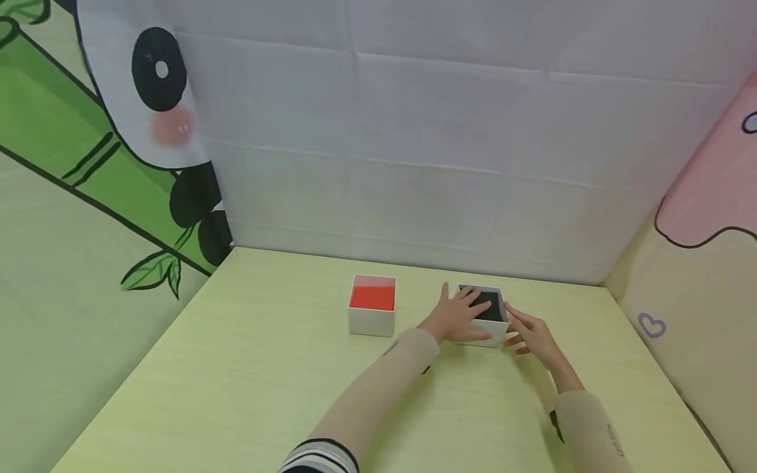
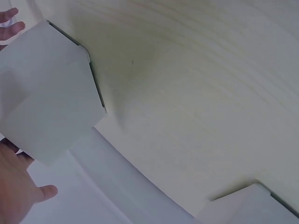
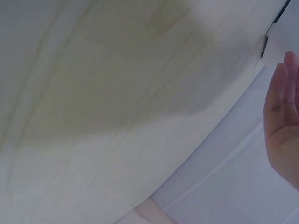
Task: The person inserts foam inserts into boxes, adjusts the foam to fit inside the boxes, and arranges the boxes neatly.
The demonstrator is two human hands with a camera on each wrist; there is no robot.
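Note:
A white box [image 1: 485, 334] with a black inside or black contents [image 1: 488, 307] stands toward the back right of the table. My left hand [image 1: 454, 316] lies over its left part with the fingers spread across the top and the thumb along the front wall. In the left wrist view, the same box [image 2: 51, 93] hides part of the left hand [image 2: 18, 186]. My right hand [image 1: 532, 335] is at the box's right wall, fingertips right at the edge. Its fingers look fairly straight in the right wrist view, where the hand [image 3: 282, 112] shows beside a box corner [image 3: 278, 44].
A second white box [image 1: 371, 322] holding something flat and red [image 1: 372, 297] stands to the left of the hands. The pale wooden table [image 1: 266, 368] meets a white cloth backdrop [image 1: 414, 210] behind the boxes. Printed walls [image 1: 698, 315] border it at the sides.

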